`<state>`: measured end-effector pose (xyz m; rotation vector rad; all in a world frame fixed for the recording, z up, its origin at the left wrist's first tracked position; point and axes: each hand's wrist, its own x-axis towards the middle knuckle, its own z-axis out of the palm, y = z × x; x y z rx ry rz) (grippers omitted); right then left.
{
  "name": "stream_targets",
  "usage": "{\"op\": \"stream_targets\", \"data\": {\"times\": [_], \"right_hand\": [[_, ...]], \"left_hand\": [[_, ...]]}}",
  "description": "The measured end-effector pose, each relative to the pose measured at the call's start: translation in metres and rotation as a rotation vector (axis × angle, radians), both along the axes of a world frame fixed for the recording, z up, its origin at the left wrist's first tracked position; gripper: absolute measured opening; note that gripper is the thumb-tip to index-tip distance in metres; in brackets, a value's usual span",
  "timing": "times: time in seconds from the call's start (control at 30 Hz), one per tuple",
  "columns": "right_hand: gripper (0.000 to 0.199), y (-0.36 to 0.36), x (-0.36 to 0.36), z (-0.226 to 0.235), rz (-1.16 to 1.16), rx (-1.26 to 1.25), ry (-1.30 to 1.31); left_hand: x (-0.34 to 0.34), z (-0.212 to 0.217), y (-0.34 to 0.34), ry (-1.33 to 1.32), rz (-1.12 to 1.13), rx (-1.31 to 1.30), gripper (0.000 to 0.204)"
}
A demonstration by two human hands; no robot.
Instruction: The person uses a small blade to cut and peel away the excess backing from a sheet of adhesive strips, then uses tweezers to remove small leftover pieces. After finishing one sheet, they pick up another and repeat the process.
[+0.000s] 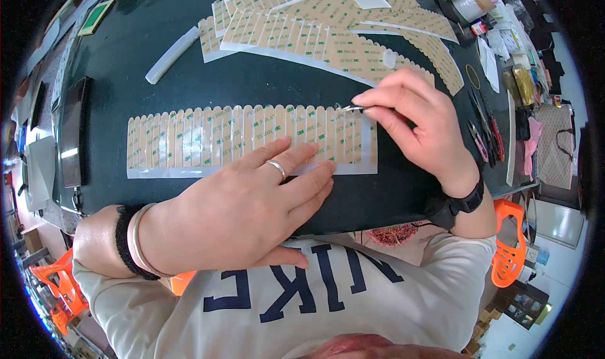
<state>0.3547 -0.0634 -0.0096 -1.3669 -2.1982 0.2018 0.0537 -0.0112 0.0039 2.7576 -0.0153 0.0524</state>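
Note:
A sheet of tan adhesive strips [208, 135] with rounded top ends and a white lower border lies flat before me. My left hand [252, 176] is spread across its lower middle, fingertips resting on the strips. At the sheet's upper right corner, my right hand [413, 116] pinches metal tweezers [354, 108] between thumb and fingers. The tweezers' tip points left and meets the rounded ends of the strips. Something small and clear seems to be at the tip, too small to make out. Most of the tweezers is hidden in my fingers.
More adhesive sheets [302, 37] overlap at the back of the dark table [157, 94]. A white rolled strip [171, 55] lies at back left, a black phone-like device [75, 132] at the left edge. Several hand tools [485, 132] and a yellow rubber band [472, 76] lie at right.

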Motion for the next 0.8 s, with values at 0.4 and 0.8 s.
{"op": "stream_targets", "data": {"times": [0.4, 0.8], "right_hand": [[0.02, -0.001, -0.004, -0.004, 0.032, -0.059, -0.024], [0.02, 0.0, -0.007, -0.006, 0.02, -0.09, 0.034]], "left_hand": [[0.0, 0.001, -0.001, -0.001, 0.016, -0.003, 0.094], [-0.001, -0.001, -0.002, 0.002, 0.012, 0.005, 0.093]]}}
